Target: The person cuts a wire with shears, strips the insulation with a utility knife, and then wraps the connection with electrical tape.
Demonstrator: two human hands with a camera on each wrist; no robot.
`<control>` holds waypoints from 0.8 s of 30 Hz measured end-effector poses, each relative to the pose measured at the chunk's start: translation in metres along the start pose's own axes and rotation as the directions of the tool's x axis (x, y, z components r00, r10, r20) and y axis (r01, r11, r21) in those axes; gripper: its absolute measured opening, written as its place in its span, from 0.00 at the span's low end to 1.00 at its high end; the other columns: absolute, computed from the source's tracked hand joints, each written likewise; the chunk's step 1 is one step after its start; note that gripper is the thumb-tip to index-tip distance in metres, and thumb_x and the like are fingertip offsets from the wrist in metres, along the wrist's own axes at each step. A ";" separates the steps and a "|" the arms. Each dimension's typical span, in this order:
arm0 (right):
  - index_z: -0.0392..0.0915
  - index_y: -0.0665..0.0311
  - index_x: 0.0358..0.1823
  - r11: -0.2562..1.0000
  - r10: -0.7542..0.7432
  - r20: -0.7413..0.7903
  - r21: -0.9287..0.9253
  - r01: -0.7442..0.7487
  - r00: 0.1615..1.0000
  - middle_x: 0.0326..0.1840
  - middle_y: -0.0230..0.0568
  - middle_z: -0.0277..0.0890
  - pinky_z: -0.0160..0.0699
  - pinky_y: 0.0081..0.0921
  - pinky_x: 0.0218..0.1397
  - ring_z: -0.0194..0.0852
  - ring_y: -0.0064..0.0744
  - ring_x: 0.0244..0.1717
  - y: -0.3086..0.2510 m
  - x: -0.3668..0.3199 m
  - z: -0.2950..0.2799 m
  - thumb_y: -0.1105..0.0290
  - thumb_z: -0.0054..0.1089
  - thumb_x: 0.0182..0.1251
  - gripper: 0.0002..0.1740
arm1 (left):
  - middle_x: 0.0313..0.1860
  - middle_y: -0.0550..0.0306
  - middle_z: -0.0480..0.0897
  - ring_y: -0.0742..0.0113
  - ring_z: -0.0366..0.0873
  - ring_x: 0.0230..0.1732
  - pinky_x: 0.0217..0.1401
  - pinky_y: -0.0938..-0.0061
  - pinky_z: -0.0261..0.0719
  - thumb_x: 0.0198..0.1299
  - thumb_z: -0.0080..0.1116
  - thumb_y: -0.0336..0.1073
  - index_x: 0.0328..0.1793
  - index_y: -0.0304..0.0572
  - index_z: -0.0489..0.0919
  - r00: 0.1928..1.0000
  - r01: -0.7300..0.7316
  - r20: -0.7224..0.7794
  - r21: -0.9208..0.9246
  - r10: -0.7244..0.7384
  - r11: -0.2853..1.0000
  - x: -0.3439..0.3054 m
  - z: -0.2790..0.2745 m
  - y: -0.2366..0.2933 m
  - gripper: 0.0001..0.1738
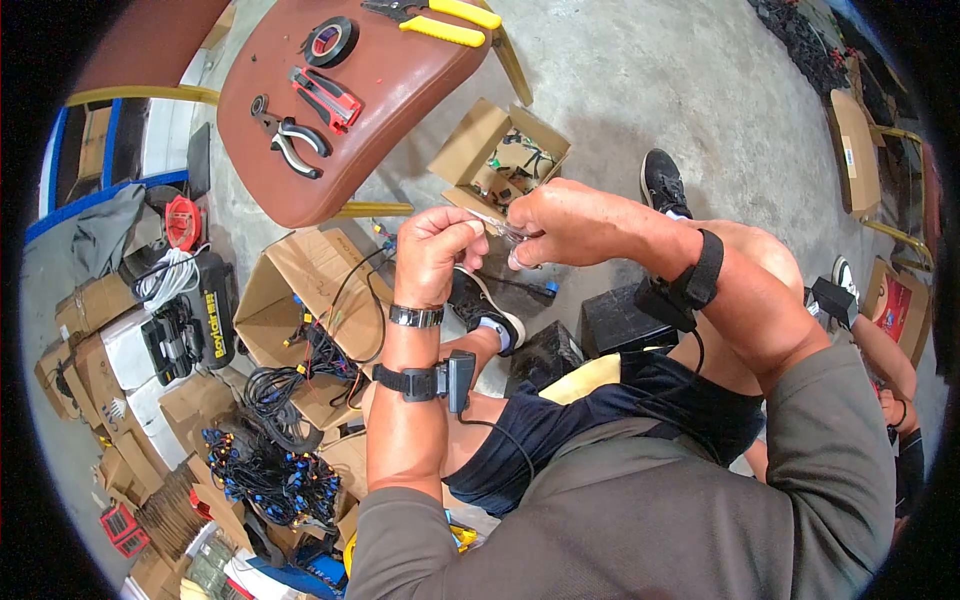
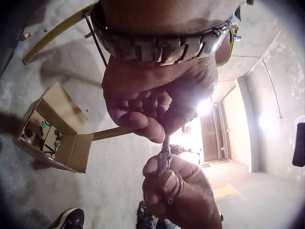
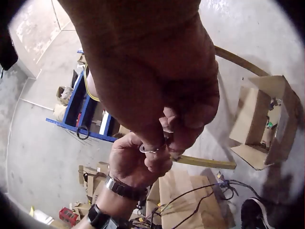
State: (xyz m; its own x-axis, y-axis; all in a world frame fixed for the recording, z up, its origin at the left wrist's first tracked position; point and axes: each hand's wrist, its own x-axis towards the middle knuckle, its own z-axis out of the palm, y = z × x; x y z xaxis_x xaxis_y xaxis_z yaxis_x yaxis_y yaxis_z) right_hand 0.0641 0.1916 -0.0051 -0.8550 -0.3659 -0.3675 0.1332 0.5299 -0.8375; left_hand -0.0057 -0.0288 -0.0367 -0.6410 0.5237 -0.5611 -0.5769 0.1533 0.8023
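In front of the knees, my right hand [image 1: 568, 222] grips a small silvery metal tool [image 2: 164, 162] with a ring-shaped loop, its thumb and fingers curled about it. The loop shows beside the right thumb in the right wrist view. My left hand [image 1: 430, 250], palm turned inward, pinches the thin far end of the tool between thumb and forefinger. Both hands nearly meet there, and the fingers hide much of the piece, so I cannot tell its exact kind. Below and beyond them stands an open cardboard box [image 1: 465, 150] with small parts inside.
A brown chair seat [image 1: 400, 110] carries yellow-handled pliers [image 1: 450, 30], black tape [image 1: 330, 42], a red-and-black tool [image 1: 325, 98] and white-and-black-handled pliers [image 1: 298, 145]. Cartons, one holding cables [image 1: 320, 350], and a heap of blue-tipped connectors [image 1: 270, 480] lie left. Another person's arm [image 1: 880, 350] shows right.
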 end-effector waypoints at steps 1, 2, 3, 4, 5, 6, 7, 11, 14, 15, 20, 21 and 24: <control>0.82 0.71 0.35 1.000 0.010 -0.005 -0.020 -0.010 1.000 0.33 0.61 0.81 0.79 0.45 0.44 0.82 0.60 0.41 -0.001 0.000 -0.001 0.60 0.68 0.55 0.18 | 0.26 0.54 0.84 0.71 0.78 0.21 0.24 0.79 0.76 0.61 0.62 0.27 0.38 0.34 0.84 1.000 -0.012 -0.001 -0.002 0.012 1.000 0.000 0.000 0.000 0.04; 0.83 0.70 0.35 0.999 0.019 -0.011 -0.040 -0.019 1.000 0.33 0.60 0.81 0.79 0.45 0.44 0.82 0.60 0.41 -0.003 -0.001 -0.002 0.59 0.68 0.55 0.18 | 0.26 0.54 0.84 0.70 0.78 0.22 0.24 0.78 0.76 0.61 0.62 0.28 0.39 0.34 0.83 1.000 -0.025 -0.002 -0.004 0.025 1.000 0.000 -0.001 -0.001 0.04; 0.83 0.70 0.35 0.998 0.028 -0.017 -0.061 -0.029 0.999 0.33 0.60 0.81 0.79 0.46 0.44 0.82 0.60 0.41 -0.005 -0.001 -0.003 0.59 0.68 0.55 0.18 | 0.27 0.53 0.84 0.70 0.78 0.22 0.24 0.77 0.76 0.62 0.62 0.28 0.39 0.34 0.83 0.999 -0.038 -0.003 -0.006 0.038 0.999 0.000 -0.001 -0.001 0.04; 0.83 0.70 0.34 0.997 0.019 -0.018 -0.071 -0.021 1.000 0.33 0.60 0.81 0.79 0.46 0.44 0.82 0.60 0.41 -0.005 -0.002 -0.003 0.58 0.68 0.55 0.19 | 0.27 0.53 0.84 0.69 0.79 0.22 0.24 0.77 0.77 0.62 0.62 0.28 0.40 0.33 0.83 0.999 -0.039 -0.018 -0.009 0.039 0.999 0.000 0.000 0.000 0.04; 0.83 0.70 0.34 0.997 0.010 -0.018 -0.081 -0.012 1.000 0.33 0.60 0.81 0.79 0.46 0.44 0.82 0.60 0.41 -0.005 -0.002 -0.004 0.58 0.68 0.55 0.19 | 0.27 0.53 0.84 0.69 0.79 0.23 0.24 0.77 0.77 0.63 0.62 0.28 0.40 0.33 0.83 0.999 -0.041 -0.034 -0.012 0.041 0.999 0.000 0.001 0.002 0.04; 0.82 0.70 0.34 0.996 0.002 -0.018 -0.091 -0.003 1.000 0.33 0.60 0.81 0.80 0.46 0.44 0.83 0.60 0.41 -0.005 -0.003 -0.004 0.57 0.68 0.54 0.19 | 0.27 0.53 0.84 0.69 0.79 0.23 0.24 0.77 0.77 0.63 0.62 0.27 0.41 0.33 0.83 0.998 -0.042 -0.049 -0.015 0.042 0.999 0.000 0.001 0.002 0.04; 0.81 0.70 0.34 0.995 -0.024 -0.024 -0.094 0.022 0.999 0.31 0.59 0.80 0.78 0.45 0.41 0.82 0.59 0.38 -0.003 -0.003 -0.002 0.58 0.68 0.55 0.19 | 0.28 0.53 0.85 0.69 0.79 0.23 0.25 0.78 0.77 0.63 0.62 0.27 0.41 0.33 0.83 0.998 -0.040 -0.043 -0.015 0.040 0.999 0.000 0.000 0.001 0.04; 0.81 0.70 0.34 0.994 -0.044 -0.027 -0.097 0.041 0.999 0.31 0.58 0.80 0.79 0.46 0.41 0.82 0.59 0.38 -0.001 -0.002 0.000 0.58 0.68 0.54 0.19 | 0.28 0.53 0.85 0.70 0.80 0.24 0.25 0.78 0.78 0.63 0.63 0.27 0.42 0.33 0.83 0.999 -0.041 -0.030 -0.003 0.041 0.999 0.000 -0.003 0.001 0.05; 0.82 0.70 0.33 0.997 -0.027 -0.012 -0.078 0.026 1.000 0.33 0.60 0.81 0.80 0.46 0.44 0.82 0.60 0.41 -0.002 -0.002 -0.002 0.58 0.67 0.54 0.19 | 0.29 0.53 0.85 0.70 0.80 0.24 0.25 0.78 0.78 0.63 0.63 0.27 0.43 0.33 0.83 0.999 -0.050 -0.020 0.018 0.051 0.999 0.001 -0.006 0.000 0.05; 0.82 0.70 0.33 0.997 -0.027 -0.006 -0.070 0.026 1.000 0.33 0.60 0.81 0.80 0.46 0.44 0.83 0.60 0.41 -0.002 -0.001 -0.002 0.58 0.67 0.54 0.19 | 0.29 0.53 0.85 0.70 0.80 0.24 0.25 0.78 0.78 0.63 0.64 0.27 0.43 0.33 0.83 0.998 -0.054 -0.015 0.025 0.055 0.998 0.001 -0.007 0.000 0.05; 0.82 0.71 0.33 0.997 -0.019 0.009 -0.068 0.020 1.000 0.32 0.60 0.80 0.79 0.46 0.43 0.82 0.60 0.41 -0.002 -0.002 -0.004 0.60 0.67 0.54 0.18 | 0.29 0.54 0.85 0.71 0.80 0.24 0.25 0.78 0.78 0.63 0.64 0.27 0.43 0.34 0.84 0.998 -0.061 -0.014 0.036 0.062 0.997 -0.001 -0.006 0.002 0.05; 0.82 0.71 0.33 0.998 -0.022 0.009 -0.065 0.022 1.000 0.31 0.60 0.80 0.79 0.46 0.43 0.82 0.60 0.40 -0.001 -0.002 -0.005 0.61 0.67 0.54 0.17 | 0.29 0.54 0.85 0.71 0.80 0.24 0.25 0.78 0.78 0.64 0.64 0.28 0.43 0.34 0.84 0.998 -0.060 -0.015 0.039 0.061 0.997 -0.001 -0.006 0.003 0.05; 0.81 0.72 0.33 0.996 -0.033 0.007 -0.085 0.034 0.999 0.31 0.60 0.80 0.78 0.46 0.42 0.81 0.61 0.39 -0.002 -0.002 -0.007 0.63 0.68 0.55 0.16 | 0.29 0.53 0.86 0.70 0.80 0.23 0.25 0.78 0.78 0.63 0.63 0.28 0.44 0.34 0.84 0.998 -0.063 -0.015 0.025 0.064 0.998 -0.001 -0.005 0.003 0.06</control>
State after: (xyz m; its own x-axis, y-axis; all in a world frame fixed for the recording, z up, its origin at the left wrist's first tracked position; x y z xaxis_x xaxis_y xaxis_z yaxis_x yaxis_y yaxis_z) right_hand 0.0616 0.1965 0.0003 -0.8552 -0.3889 -0.3426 0.0613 0.5805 -0.8119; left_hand -0.0095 -0.0330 -0.0346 -0.6840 0.5199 -0.5118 -0.5224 0.1406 0.8410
